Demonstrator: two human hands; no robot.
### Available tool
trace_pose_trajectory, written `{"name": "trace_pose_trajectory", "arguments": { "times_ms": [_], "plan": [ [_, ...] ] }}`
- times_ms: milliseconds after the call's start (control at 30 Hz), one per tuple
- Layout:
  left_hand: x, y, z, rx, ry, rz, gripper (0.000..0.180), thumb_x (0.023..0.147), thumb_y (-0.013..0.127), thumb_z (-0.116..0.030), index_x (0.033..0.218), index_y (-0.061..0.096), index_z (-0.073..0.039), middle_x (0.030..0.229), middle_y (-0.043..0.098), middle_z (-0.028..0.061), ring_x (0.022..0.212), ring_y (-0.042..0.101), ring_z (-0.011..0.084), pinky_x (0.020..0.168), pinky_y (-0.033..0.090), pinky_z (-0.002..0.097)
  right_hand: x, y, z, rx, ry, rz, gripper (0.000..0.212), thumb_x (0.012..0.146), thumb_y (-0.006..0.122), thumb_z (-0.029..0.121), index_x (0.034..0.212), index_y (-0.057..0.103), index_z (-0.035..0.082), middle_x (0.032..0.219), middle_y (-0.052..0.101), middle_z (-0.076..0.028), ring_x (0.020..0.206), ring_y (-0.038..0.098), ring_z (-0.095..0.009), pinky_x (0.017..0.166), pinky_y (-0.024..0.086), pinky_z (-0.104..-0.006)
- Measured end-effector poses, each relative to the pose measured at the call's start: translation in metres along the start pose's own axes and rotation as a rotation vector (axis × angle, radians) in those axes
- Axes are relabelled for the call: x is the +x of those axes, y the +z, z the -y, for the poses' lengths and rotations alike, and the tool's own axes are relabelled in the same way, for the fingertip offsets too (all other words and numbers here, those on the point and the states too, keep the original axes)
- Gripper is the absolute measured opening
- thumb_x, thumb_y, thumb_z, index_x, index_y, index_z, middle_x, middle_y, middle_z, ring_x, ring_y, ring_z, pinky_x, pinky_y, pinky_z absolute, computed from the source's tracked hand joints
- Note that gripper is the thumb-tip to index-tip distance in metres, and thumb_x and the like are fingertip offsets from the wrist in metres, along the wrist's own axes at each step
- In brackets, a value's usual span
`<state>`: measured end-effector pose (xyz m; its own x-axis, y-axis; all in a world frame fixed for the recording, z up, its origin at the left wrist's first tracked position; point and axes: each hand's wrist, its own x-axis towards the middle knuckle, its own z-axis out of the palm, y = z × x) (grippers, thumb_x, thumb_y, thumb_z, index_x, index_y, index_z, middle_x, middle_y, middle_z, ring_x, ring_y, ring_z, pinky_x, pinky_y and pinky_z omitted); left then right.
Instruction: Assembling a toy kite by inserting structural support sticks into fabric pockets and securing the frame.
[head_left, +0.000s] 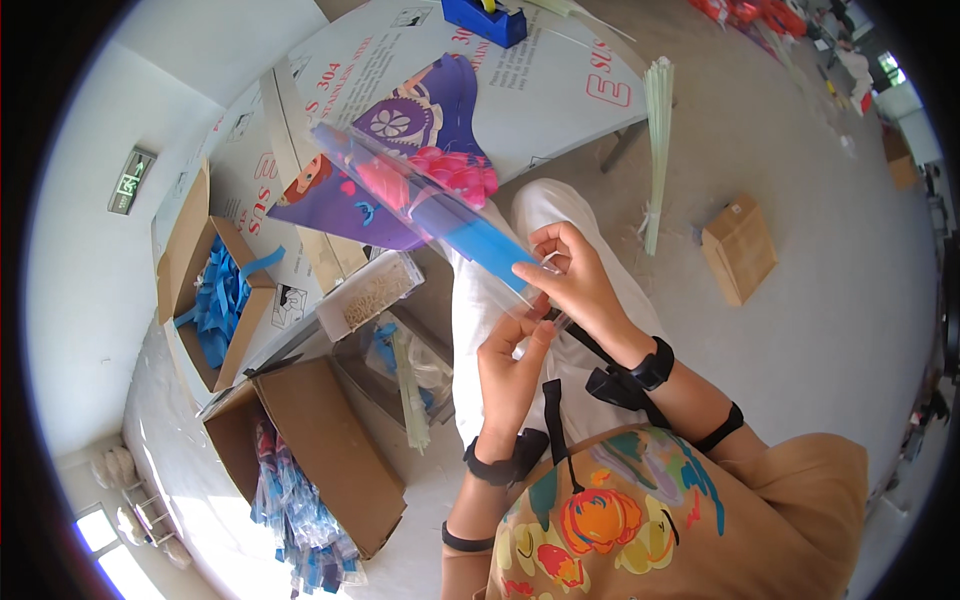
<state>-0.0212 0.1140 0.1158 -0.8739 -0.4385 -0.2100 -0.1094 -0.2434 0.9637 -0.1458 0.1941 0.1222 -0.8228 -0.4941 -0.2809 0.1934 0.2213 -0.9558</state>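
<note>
A long clear plastic sleeve (pixel 385 185) slants across my lap toward the table, with a folded blue, purple and pink printed sheet (pixel 480 245) inside it. Its near end is pinched by my right hand (pixel 580 280), thumb lying on top of the plastic. Just below, my left hand (pixel 512 365) grips the same end between thumb and fingers. Under the sleeve's far end, a purple printed sheet (pixel 400 120) with cartoon figures and pink flowers lies on the table.
A blue tape dispenser (pixel 487 22) sits on the table (pixel 560 110). At left are a carton of blue strips (pixel 218 300) and a tray of small rings (pixel 372 292). Below stands a carton of filled bags (pixel 330 450). Pale rods (pixel 655 150) and a brown box (pixel 740 250) are at right.
</note>
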Motion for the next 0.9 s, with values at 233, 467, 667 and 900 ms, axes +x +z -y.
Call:
{"name": "trace_pose_trajectory", "arguments": {
  "times_ms": [233,467,667,900],
  "plan": [
    [-0.005,-0.016,-0.007,-0.069,-0.111,-0.01,0.011,0.091,0.061,-0.006,0.086,0.065,0.004,0.115,0.065,0.0141,0.105,0.059,0.0169,0.092,0.045,0.0299,-0.021,-0.011,-0.006,0.191,-0.039,0.15,0.046,0.083,0.074,0.011,0.119,0.049,-0.002,0.106,0.057,-0.013,0.09,0.061,-0.015,0.072,0.052,-0.0262],
    [-0.017,-0.025,-0.01,-0.046,-0.17,0.031,0.013,0.091,0.06,-0.006,0.083,0.065,0.004,0.114,0.066,0.0162,0.11,0.06,0.0219,0.094,0.045,0.0319,-0.018,-0.009,-0.007,0.129,0.042,0.176,0.042,0.083,0.073,0.011,0.116,0.051,-0.004,0.099,0.059,-0.01,0.087,0.063,-0.013,0.071,0.053,-0.0247],
    [-0.028,-0.05,-0.009,-0.166,-0.223,0.033,0.011,0.089,0.06,-0.004,0.084,0.066,0.005,0.118,0.065,0.0172,0.108,0.062,0.0205,0.092,0.048,0.0309,-0.028,-0.019,0.001,0.261,0.345,0.351,0.027,0.088,0.066,0.008,0.11,0.054,-0.001,0.094,0.066,-0.01,0.079,0.066,-0.015,0.07,0.053,-0.0256],
    [-0.037,-0.067,-0.003,-0.513,-0.346,-0.098,0.052,0.094,0.059,-0.02,0.132,0.04,0.01,0.115,0.061,0.0184,0.104,0.063,0.0241,0.091,0.052,0.0369,-0.04,-0.009,-0.003,0.235,0.326,0.469,0.024,0.088,0.063,0.007,0.11,0.054,-0.001,0.089,0.068,-0.008,0.08,0.066,-0.014,0.068,0.049,-0.0243]
  ]
}}
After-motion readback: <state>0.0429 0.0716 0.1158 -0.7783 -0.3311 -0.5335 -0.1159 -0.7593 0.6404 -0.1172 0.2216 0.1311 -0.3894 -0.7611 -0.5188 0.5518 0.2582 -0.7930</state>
